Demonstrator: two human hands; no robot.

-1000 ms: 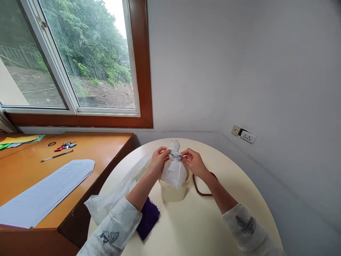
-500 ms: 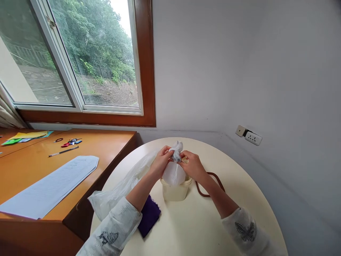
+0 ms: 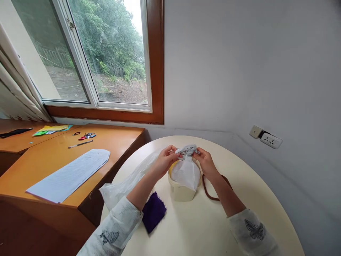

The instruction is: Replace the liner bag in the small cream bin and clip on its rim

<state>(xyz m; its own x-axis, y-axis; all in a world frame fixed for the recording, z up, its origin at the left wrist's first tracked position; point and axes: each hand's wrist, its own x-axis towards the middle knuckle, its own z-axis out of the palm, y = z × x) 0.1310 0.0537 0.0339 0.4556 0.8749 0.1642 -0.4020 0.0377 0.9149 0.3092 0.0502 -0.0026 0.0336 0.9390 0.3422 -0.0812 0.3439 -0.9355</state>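
A white plastic bag, its body rounded out, sits in a cream plastic tub on the round table. My left hand pinches the left end of the bag's twisted, knotted top. On the other side, my right hand pinches the right end of that top. What the bag contains is hidden. A bit of yellow shows inside the tub at its left. Behind my left forearm lies a larger translucent plastic bag, and a purple cloth is close by it. Beside my right forearm rests a brown loop-shaped handle.
The round cream table stands against the wall. To its left is a wooden desk with sheets of paper, a pen, scissors and coloured papers. A wall socket is at the right.
My hands have moved apart, stretching the bag's top sideways between them; before, they were close together around an upright bunch. The view has turned slightly left.
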